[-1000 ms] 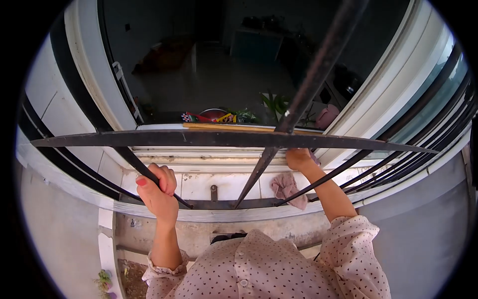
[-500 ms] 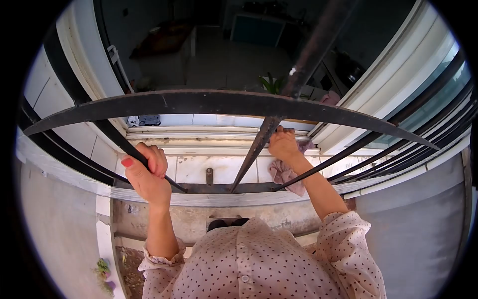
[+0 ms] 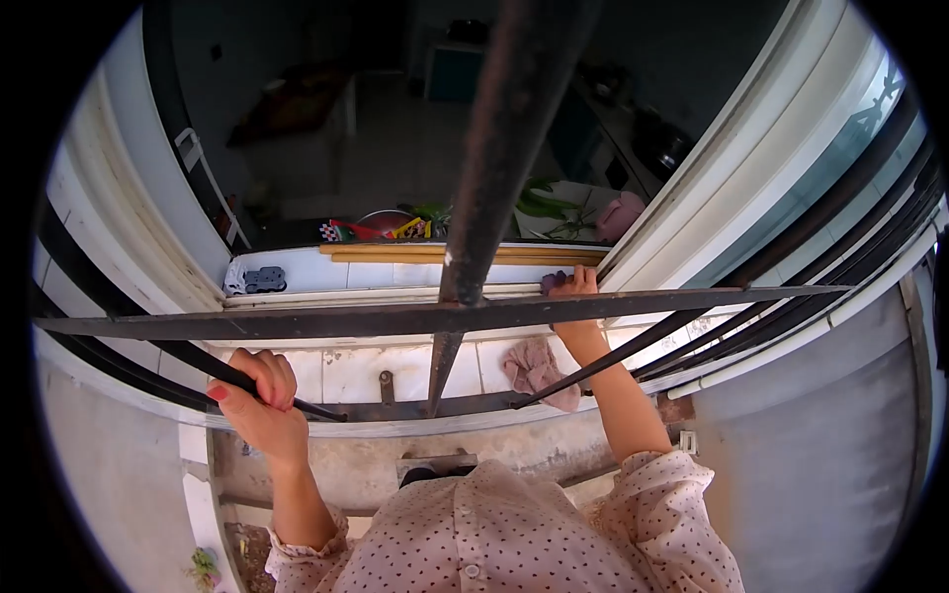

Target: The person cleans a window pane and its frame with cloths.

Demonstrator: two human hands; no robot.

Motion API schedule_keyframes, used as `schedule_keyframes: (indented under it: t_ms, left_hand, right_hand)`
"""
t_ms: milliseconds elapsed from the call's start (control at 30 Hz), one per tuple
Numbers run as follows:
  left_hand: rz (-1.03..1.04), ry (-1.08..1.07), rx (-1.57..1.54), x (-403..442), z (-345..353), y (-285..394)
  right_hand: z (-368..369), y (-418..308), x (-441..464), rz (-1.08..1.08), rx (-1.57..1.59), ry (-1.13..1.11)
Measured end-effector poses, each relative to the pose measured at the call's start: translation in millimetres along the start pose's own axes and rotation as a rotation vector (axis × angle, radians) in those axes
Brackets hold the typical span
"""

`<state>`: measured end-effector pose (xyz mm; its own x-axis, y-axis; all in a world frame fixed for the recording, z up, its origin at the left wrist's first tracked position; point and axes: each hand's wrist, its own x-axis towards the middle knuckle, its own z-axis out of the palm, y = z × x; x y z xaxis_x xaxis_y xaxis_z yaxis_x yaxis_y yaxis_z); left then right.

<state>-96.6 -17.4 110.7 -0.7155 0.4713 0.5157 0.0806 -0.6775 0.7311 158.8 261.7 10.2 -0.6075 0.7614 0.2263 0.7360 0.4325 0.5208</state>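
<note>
My left hand [image 3: 265, 403] is closed around a dark metal bar [image 3: 219, 368] of the window grille. My right hand [image 3: 576, 296] reaches between the bars to the window's inner track, fingers curled over a small bunched purple cloth [image 3: 554, 283], partly hidden by the hand. The horizontal flat bar [image 3: 395, 321] of the grille crosses in front of my right wrist. Below that hand, a crumpled dusty-pink cloth [image 3: 540, 372] lies on the white tiled outer sill [image 3: 326, 374], partly over the grille's lower rail.
A thick upright bar [image 3: 514, 128] stands close before the camera. On the inner ledge are yellowish poles [image 3: 425, 253], a dark grey object [image 3: 265, 281] and a pink container [image 3: 620, 215]. Right lies the white sliding frame [image 3: 712, 148]. A potted plant [image 3: 205, 568] is below left.
My right hand has moved farther inward, from the outer track to the inner edge by the ledge. My left hand keeps its grip on the bar. The view has shifted, showing more indoors.
</note>
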Motion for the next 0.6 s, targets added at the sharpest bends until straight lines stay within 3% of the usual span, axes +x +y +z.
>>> schedule_keyframes:
  t_ms: [100, 167, 267, 333, 500, 600]
  left_hand:
    - [0.021, -0.010, 0.050, 0, 1, 1]
    - [0.019, 0.000, 0.036, -1, -3, -1]
    - [0.021, 0.001, 0.010, -1, 1, -1]
    - [0.041, -0.015, 0.025, 0, 2, 0]
    - [0.027, -0.010, 0.002, 0, -1, -2]
    - [0.024, -0.030, -0.006, 1, -1, -2]
  right_hand:
    - [2, -8, 5, -0.018, -0.053, -0.088]
    - [5, -8, 2, 0.141, 0.274, 0.106]
    - [-14, 1, 2, 0.110, 0.375, 0.299]
    - [-10, 7, 0, 0.040, 0.406, 0.225]
    - [-7, 12, -4, -0.081, -0.036, 0.078]
    - [-4, 12, 4, -0.095, 0.014, -0.112]
